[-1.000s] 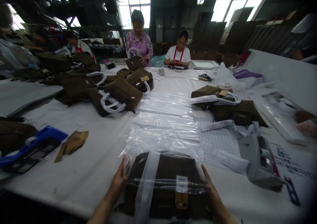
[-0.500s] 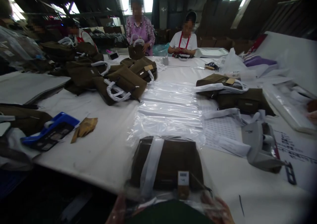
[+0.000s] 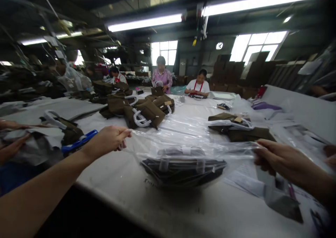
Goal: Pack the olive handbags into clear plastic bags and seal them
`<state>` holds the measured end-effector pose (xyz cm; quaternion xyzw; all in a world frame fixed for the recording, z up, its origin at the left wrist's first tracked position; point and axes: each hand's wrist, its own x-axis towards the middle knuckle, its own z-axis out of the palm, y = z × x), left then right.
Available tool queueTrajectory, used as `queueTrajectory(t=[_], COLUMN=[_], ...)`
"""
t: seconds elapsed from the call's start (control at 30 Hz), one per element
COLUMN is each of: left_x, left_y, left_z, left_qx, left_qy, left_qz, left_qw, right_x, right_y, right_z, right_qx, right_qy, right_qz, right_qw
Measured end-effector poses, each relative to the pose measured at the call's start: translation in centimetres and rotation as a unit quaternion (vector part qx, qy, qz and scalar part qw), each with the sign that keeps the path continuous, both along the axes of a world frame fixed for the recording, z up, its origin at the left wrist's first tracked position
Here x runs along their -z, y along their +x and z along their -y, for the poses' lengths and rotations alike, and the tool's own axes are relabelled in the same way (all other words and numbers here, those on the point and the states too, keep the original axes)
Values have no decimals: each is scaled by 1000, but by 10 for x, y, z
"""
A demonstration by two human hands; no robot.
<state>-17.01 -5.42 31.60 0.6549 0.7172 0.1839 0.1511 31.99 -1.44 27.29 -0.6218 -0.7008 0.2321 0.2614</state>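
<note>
The left hand (image 3: 107, 142) and right hand (image 3: 285, 162) each clench an edge of a clear plastic bag (image 3: 236, 152); an olive tote (image 3: 183, 169) already lies inside; other olive totes (image 3: 143, 113) remain unwrapped at upper centre.

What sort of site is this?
Probably a bag factory's packing floor: olive-brown handbags piled on a long white table, one inside a clear plastic bag, and cardboard stacked at the back.

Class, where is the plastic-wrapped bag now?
The bag is at lower centre of the head view, between the left hand and right hand holding its clear film.
</note>
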Motion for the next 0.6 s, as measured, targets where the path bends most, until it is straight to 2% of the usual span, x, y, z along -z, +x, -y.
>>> queueTrajectory(t=[0.03, 0.07, 0.13, 0.23, 0.37, 0.53, 0.6], left_x=[-21, -35, -45, -42, -44, -50, -51], left_y=[3, 6, 13, 23, 32, 32, 28], left_z=[-13, -24, -40, -58, -77, -92, -97], left_qx=[21, 38, 68, 93, 118, 128, 121], left_qy=[-4, -14, -45, -73, -8, 11, -3], left_qz=[-55, -92, -134, -196, -241, -250, -246], left_qw=[998, 995, 988, 973, 963, 960, 962], right_x=[-22, -38, -54, -56, -57, -53, -48], right_y=[0, -1, -8, -25, -38, -25, -15], right_z=[-14, -26, -41, -56, -68, -79, -83], right_qx=[-25, -38, -38, -20, -30, -56, -26], right_qy=[28, 57, 114, 159, 160, 130, 178], right_qz=[64, 120, 209, 271, 269, 238, 164], right_qw=[997, 990, 971, 949, 949, 961, 970])
